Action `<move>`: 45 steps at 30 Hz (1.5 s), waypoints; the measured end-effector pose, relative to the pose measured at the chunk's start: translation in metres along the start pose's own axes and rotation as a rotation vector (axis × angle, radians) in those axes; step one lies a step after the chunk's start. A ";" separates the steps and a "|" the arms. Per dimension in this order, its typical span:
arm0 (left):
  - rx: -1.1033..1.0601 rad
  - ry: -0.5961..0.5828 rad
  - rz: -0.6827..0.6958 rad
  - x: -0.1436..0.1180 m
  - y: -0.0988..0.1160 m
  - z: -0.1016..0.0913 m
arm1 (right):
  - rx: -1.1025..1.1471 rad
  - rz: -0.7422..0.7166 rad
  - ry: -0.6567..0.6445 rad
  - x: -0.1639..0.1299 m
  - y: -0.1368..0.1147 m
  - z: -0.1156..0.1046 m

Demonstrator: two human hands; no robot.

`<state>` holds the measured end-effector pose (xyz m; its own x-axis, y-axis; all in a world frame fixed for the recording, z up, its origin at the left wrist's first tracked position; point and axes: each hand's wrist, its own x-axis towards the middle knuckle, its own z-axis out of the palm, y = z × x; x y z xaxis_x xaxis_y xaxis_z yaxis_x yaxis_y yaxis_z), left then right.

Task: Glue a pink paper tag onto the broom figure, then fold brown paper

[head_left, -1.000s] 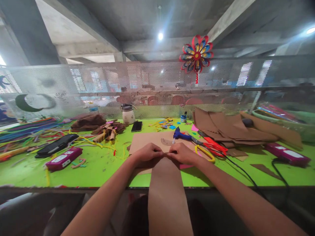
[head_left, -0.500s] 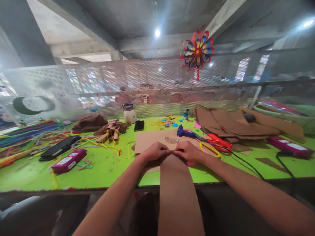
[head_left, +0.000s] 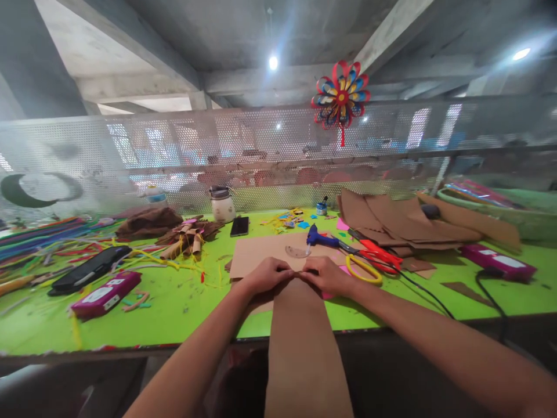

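Observation:
A long strip of brown kraft paper [head_left: 307, 354] runs from the table edge down toward my lap. Its far end is pinched between the fingers of my left hand [head_left: 270, 275] and my right hand [head_left: 324, 275], whose fingertips nearly meet. Both hands are closed on that end, which looks rolled or folded, though the fingers hide most of it. Beneath and beyond them lies a flat brown sheet [head_left: 248, 252]. Just past the hands rest a clear protractor [head_left: 296, 251] and a blue glue gun [head_left: 322, 238]. Scissors with red handles [head_left: 380, 256] lie right of my right hand.
A yellow ring-shaped handle [head_left: 364, 271] is by my right wrist. Stacked brown paper [head_left: 391, 220] fills the back right. Purple power strips [head_left: 105, 294] sit at both sides. A black case [head_left: 89, 270], phone [head_left: 239, 226], jar [head_left: 222, 204] and paper scraps [head_left: 187, 238] stand leftward.
The whole view has shifted slightly, so the table things appear farther left. Both hands keep their pinch on the paper's end, with only small finger movement.

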<state>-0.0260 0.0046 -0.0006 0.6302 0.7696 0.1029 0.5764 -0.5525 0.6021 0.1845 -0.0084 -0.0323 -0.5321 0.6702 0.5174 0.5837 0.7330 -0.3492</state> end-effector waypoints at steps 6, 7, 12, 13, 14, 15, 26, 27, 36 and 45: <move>0.019 0.018 0.009 0.003 0.002 0.000 | -0.010 0.024 0.017 0.004 0.002 -0.001; 0.016 0.021 0.004 0.003 0.002 -0.001 | -0.015 0.029 0.014 0.005 0.001 -0.002; -0.032 0.009 0.010 0.002 0.000 -0.002 | -0.014 0.048 -0.008 0.008 -0.002 -0.004; -0.037 0.012 0.013 0.002 0.000 -0.002 | -0.010 0.046 -0.014 0.009 -0.002 -0.004; -0.035 0.020 0.011 0.001 -0.001 -0.002 | -0.009 0.042 -0.018 0.010 -0.001 -0.004; -0.030 0.030 0.004 0.001 -0.001 -0.003 | -0.014 0.036 -0.021 0.012 0.000 -0.003; -0.011 0.072 -0.017 0.003 -0.010 -0.002 | -0.174 -0.019 -0.032 0.019 -0.001 0.004; -0.013 0.073 -0.020 0.003 -0.010 -0.002 | -0.174 -0.018 -0.033 0.019 0.000 0.004; -0.011 0.065 -0.028 0.003 -0.008 -0.001 | -0.119 -0.007 -0.051 0.018 0.003 0.002; 0.010 0.083 -0.043 -0.003 0.001 -0.003 | -0.035 -0.003 -0.039 0.017 0.000 0.002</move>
<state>-0.0290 0.0031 0.0017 0.5599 0.8162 0.1426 0.6071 -0.5213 0.5997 0.1747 0.0036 -0.0249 -0.5570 0.6725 0.4874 0.6030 0.7310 -0.3195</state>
